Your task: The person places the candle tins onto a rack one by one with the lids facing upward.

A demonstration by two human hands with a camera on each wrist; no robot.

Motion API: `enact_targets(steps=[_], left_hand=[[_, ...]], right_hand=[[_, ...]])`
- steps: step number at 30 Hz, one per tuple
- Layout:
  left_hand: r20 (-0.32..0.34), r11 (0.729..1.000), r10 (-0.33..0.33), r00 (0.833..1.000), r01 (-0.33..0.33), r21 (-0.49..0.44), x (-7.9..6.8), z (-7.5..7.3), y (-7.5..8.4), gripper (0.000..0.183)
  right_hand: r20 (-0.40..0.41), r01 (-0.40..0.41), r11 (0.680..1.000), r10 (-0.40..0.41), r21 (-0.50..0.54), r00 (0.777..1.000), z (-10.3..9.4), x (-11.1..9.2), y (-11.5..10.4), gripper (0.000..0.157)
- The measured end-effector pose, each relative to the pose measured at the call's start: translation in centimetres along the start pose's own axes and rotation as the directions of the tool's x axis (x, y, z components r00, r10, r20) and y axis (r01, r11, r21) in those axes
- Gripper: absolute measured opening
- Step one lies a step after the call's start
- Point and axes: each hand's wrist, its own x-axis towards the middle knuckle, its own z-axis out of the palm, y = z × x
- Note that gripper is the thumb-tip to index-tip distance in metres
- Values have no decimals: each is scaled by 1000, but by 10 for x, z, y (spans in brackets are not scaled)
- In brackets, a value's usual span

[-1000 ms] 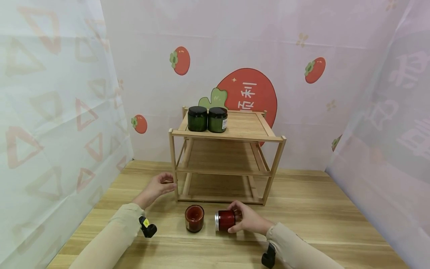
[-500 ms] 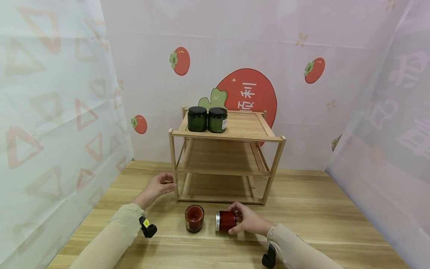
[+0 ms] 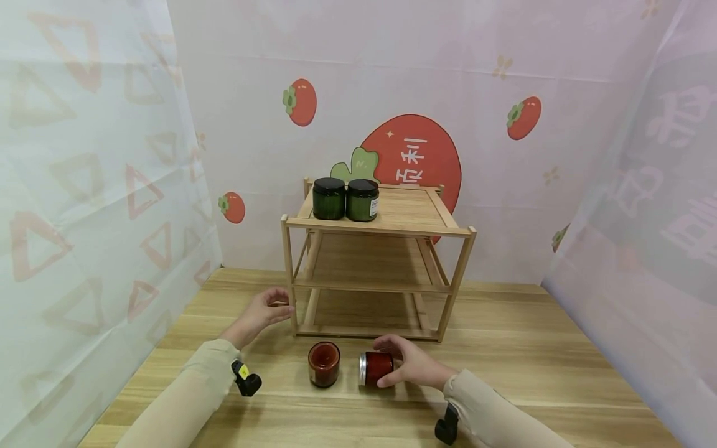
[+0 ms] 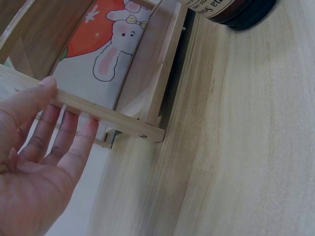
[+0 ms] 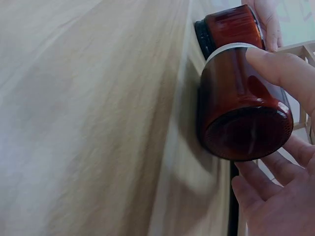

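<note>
My left hand (image 3: 263, 314) is at the front left post of a wooden shelf rack (image 3: 375, 227). In the left wrist view, the thumb lies on one side of that post and the fingertips (image 4: 90, 125) on the other. My right hand (image 3: 416, 364) holds a dark red glass jar (image 3: 378, 368) that lies on its side, silver lid pointing left. The thumb is on the glass, as the right wrist view shows, and the other fingers curve round the far side. Left of it stands a second amber-red jar (image 3: 323, 370), its dark end down on the table.
Two green jars (image 3: 329, 200) with black lids stand side by side on the rack's top board, at the left. The wooden table (image 3: 521, 348) reaches back to a printed cloth backdrop (image 3: 241, 124), with more cloth on both sides.
My right hand's fingers have shifted slightly left along the lying jar, which has barely moved. My left hand keeps its place on the rack post.
</note>
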Motion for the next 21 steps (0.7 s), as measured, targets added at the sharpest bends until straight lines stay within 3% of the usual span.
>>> enact_targets(steps=[9, 21], left_hand=[[5, 1000, 3, 1000, -3, -7, 0, 0, 0, 39], [7, 1000, 2, 1000, -2, -4, 0, 0, 0, 41]], right_hand=[[35, 0, 1000, 0, -10, 999, 2, 7, -9, 72], [65, -43, 987, 53, -152, 996, 5, 12, -6, 68]])
